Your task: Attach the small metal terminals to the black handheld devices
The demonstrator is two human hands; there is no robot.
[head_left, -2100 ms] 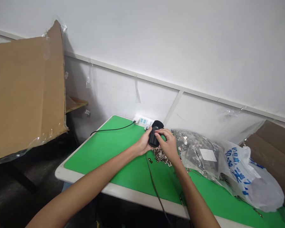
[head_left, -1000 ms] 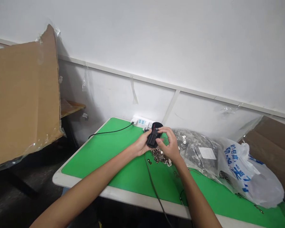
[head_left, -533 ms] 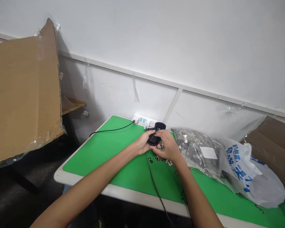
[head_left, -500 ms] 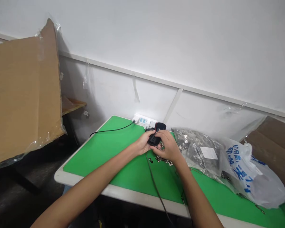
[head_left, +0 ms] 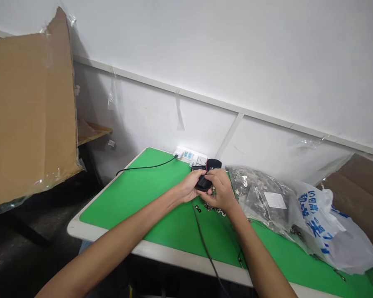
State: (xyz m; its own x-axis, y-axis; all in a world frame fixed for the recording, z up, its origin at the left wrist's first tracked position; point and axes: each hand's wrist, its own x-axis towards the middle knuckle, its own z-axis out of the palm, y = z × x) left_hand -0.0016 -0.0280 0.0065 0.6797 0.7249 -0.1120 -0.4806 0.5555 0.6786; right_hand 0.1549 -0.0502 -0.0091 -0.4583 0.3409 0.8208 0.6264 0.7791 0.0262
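The left hand (head_left: 189, 187) and right hand (head_left: 221, 193) meet just above the far middle of the green surface (head_left: 136, 198), both with fingers curled tight on a black casing (head_left: 213, 164). The left cradles it from the side, seemingly to steady it, while the right covers its near end. It is held low, right over a scatter of small metal parts (head_left: 216, 208) that are within easy reach of the right hand. A clear bag of parts (head_left: 255, 188) and a white bag (head_left: 326, 227) lie to the right, a power strip (head_left: 189, 155) sits by the wall, and a dark cable (head_left: 205, 244) trails off the near edge.
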